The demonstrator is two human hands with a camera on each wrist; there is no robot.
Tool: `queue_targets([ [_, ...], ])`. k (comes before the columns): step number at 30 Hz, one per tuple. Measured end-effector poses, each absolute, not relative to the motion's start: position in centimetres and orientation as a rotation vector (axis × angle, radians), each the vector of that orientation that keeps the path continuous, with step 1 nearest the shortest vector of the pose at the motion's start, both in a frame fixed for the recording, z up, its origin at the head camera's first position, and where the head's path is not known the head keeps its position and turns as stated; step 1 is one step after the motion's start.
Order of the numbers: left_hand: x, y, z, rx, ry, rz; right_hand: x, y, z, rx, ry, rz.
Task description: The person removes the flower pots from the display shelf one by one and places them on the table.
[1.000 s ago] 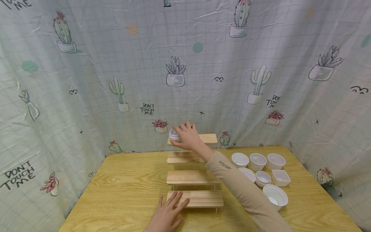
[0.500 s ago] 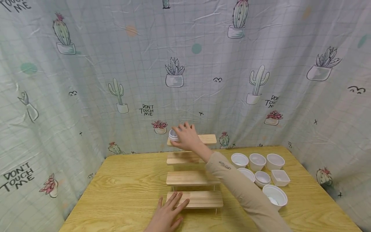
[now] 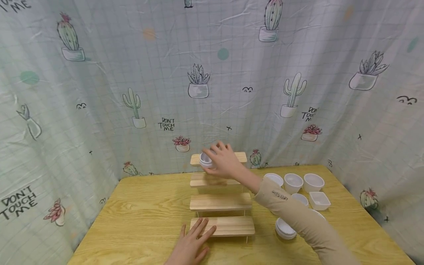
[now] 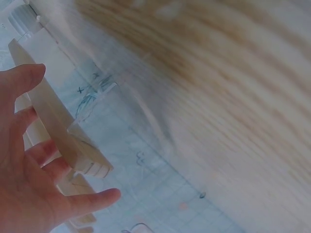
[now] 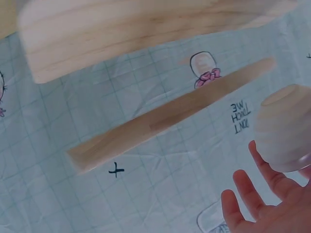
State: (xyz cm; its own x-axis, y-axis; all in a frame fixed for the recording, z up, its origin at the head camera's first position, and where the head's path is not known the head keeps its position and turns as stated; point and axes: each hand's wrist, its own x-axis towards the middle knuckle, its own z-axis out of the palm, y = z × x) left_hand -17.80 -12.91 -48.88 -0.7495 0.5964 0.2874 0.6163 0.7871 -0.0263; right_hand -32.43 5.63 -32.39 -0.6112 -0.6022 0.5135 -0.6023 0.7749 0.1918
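My right hand (image 3: 225, 161) holds a small white plastic bowl (image 3: 205, 161) at the top board (image 3: 240, 157) of a four-step wooden shelf stand, right of the board's left end. In the right wrist view the bowl (image 5: 284, 128) appears apart from the board (image 5: 170, 114), with fingers around its side. My left hand (image 3: 189, 246) rests on the left end of the lowest board (image 3: 232, 226), its fingers spread. The left wrist view shows this left hand (image 4: 29, 189) against the board edge (image 4: 58, 126). The two middle boards (image 3: 220, 202) carry nothing.
Several white and clear tubs and bowls stand on the table (image 3: 142, 217) to the right, among them a square container (image 3: 319, 201), a round tub (image 3: 293, 183) and a low stack (image 3: 285, 229). The right sleeve (image 3: 298, 213) covers some. A cactus-print curtain (image 3: 212, 110) hangs behind.
My right hand has moved the bowl rightward and slightly nearer from the left end of the top board. The sleeve shifted right, uncovering the low stack. My left hand stays put.
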Motion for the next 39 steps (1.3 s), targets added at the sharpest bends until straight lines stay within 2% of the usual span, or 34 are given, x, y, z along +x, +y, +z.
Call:
queue_targets([
  [18,-18.0,-12.8,-49.1,-0.957,-2.684,-0.072,-26.2,14.7,-35.6,0.933,-2.280,0.112],
  [29,-18.0,-12.9,-48.9,-0.949,-2.688,-0.110,-23.9,20.2,-38.4,0.825,-2.339,0.136],
  [39,-17.9,-12.9,-48.7,-0.964,-2.704,-0.133,-21.8,24.0,-39.2,0.798,-2.323,0.078],
])
